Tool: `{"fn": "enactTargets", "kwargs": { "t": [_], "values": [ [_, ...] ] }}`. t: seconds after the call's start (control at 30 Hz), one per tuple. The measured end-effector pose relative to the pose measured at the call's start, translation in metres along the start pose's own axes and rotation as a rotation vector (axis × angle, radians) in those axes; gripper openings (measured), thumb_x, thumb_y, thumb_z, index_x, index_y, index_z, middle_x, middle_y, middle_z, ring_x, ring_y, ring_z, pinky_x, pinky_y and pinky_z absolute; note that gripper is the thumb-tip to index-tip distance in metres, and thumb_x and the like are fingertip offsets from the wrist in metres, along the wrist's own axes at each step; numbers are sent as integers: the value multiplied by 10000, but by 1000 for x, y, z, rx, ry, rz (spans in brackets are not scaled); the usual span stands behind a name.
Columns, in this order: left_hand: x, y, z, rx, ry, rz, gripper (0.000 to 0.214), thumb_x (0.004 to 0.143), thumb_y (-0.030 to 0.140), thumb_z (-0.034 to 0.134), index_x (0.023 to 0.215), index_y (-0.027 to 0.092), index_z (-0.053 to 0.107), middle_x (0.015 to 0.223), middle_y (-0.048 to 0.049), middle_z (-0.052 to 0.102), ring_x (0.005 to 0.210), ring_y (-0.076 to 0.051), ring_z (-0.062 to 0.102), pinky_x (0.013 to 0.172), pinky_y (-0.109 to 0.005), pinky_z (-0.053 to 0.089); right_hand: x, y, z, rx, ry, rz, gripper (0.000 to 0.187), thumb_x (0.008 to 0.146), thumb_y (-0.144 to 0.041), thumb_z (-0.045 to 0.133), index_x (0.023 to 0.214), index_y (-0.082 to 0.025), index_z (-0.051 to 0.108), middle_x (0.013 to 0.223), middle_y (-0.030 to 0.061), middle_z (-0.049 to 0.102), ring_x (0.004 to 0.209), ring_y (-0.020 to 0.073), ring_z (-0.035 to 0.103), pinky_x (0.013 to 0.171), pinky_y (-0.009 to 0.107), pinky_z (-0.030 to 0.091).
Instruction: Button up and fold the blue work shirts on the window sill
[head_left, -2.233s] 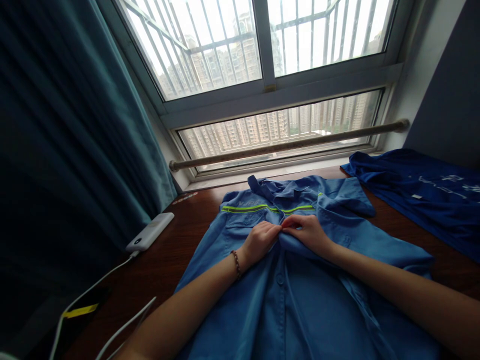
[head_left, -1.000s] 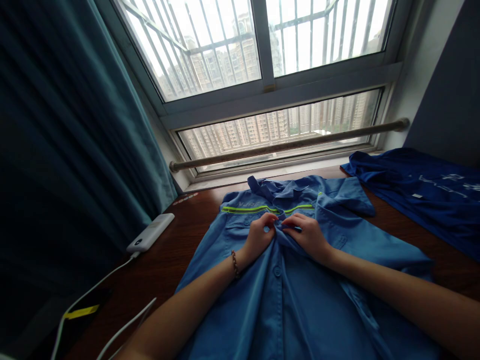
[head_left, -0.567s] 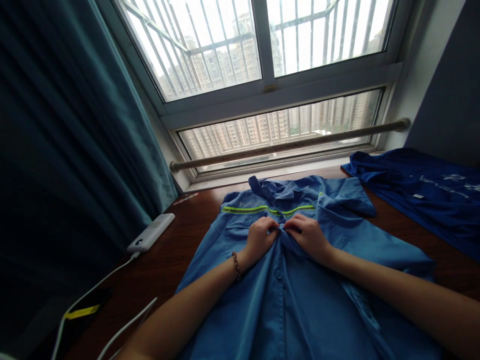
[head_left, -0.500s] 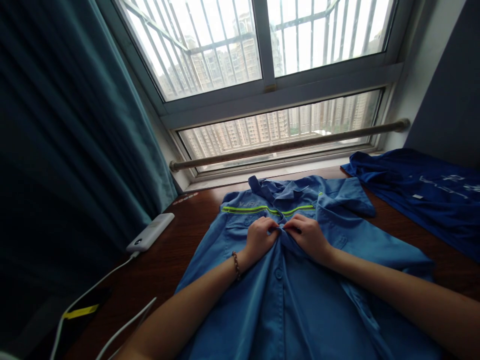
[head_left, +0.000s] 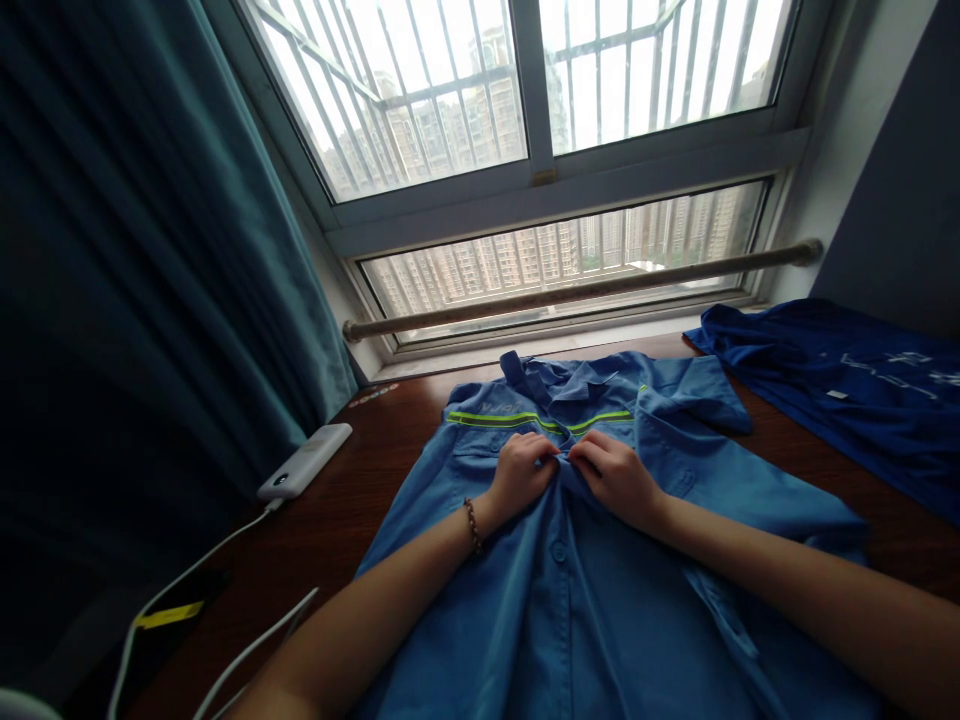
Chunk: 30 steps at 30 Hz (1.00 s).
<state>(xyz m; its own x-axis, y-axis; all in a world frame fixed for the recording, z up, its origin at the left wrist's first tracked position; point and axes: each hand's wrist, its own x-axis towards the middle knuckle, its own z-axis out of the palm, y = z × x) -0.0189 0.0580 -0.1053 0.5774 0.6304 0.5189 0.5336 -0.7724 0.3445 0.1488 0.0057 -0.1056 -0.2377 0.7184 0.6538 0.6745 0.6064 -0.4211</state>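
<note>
A blue work shirt (head_left: 637, 620) with a yellow-green stripe across its chest lies front up, its collar toward the window. My left hand (head_left: 523, 470), with a beaded bracelet at the wrist, pinches the front placket just below the stripe. From the other side my right hand (head_left: 616, 478) pinches the same spot, its fingertips close to those of the left. The cloth is drawn up into folds between them. A fastened-looking button (head_left: 559, 551) shows lower on the placket. Whatever lies right between the fingertips is too small and covered to make out.
A darker blue garment (head_left: 832, 390) with white print lies at the right. On the left of the wooden table (head_left: 375, 450) are a white power bank (head_left: 306, 462) with a cable and a yellow strip (head_left: 171, 615). Behind stand a rail (head_left: 585, 291), the window and a curtain (head_left: 247, 250).
Both hands stay pinched at the same place on the placket, with hardly any finger movement. The whole view has shifted very slightly.
</note>
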Motion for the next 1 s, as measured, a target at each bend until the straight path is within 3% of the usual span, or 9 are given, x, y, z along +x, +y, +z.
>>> {"fn": "enactTargets", "kwargs": {
  "t": [0.23, 0.43, 0.57, 0.7, 0.9, 1.0],
  "values": [
    [0, 1, 0, -29, -9, -1, 131, 719, 83, 482, 762, 170, 570, 738, -11, 574, 725, -146, 511, 712, -273, 371, -1, 0, -1, 2, -10, -45, 203, 872, -174, 379, 834, -162, 578, 820, 63, 563, 765, 150, 541, 714, 261, 430],
    [2, 1, -2, -141, -15, 29, 109, 735, 115, 475, 812, 167, 532, 785, -20, 530, 731, -136, 489, 691, -245, 392, 2, 7, 3, 88, 61, 64, 128, 820, -133, 449, 797, -189, 562, 793, 32, 566, 753, 152, 529, 699, 274, 427],
    [2, 2, -4, -87, -51, 31, 110, 683, 155, 543, 772, 172, 480, 781, -16, 491, 721, -143, 462, 663, -247, 387, 5, -8, -3, 73, 91, 114, 58, 801, -198, 498, 750, -181, 519, 772, 34, 533, 753, 158, 497, 692, 281, 406],
    [1, -1, 0, -24, -85, 0, 152, 652, 160, 562, 748, 177, 446, 777, -12, 471, 698, -143, 448, 631, -247, 379, 4, -27, -7, 97, -26, 190, 194, 735, -317, 578, 714, -184, 439, 685, 1, 466, 603, 124, 432, 556, 246, 365],
    [2, -4, 4, 28, -104, -30, 214, 599, 131, 573, 755, 183, 437, 796, -8, 468, 721, -147, 451, 638, -246, 381, -1, -21, 4, 24, -135, 281, 143, 663, -183, 519, 744, -188, 402, 727, 1, 459, 655, 131, 441, 593, 243, 365],
    [3, -5, 4, 27, -142, -9, 206, 608, 158, 592, 742, 183, 438, 791, -6, 472, 733, -151, 456, 657, -250, 387, 4, -20, -1, -12, -251, 288, 112, 671, -184, 498, 750, -182, 419, 746, 14, 474, 674, 138, 458, 599, 246, 374]
  ]
}}
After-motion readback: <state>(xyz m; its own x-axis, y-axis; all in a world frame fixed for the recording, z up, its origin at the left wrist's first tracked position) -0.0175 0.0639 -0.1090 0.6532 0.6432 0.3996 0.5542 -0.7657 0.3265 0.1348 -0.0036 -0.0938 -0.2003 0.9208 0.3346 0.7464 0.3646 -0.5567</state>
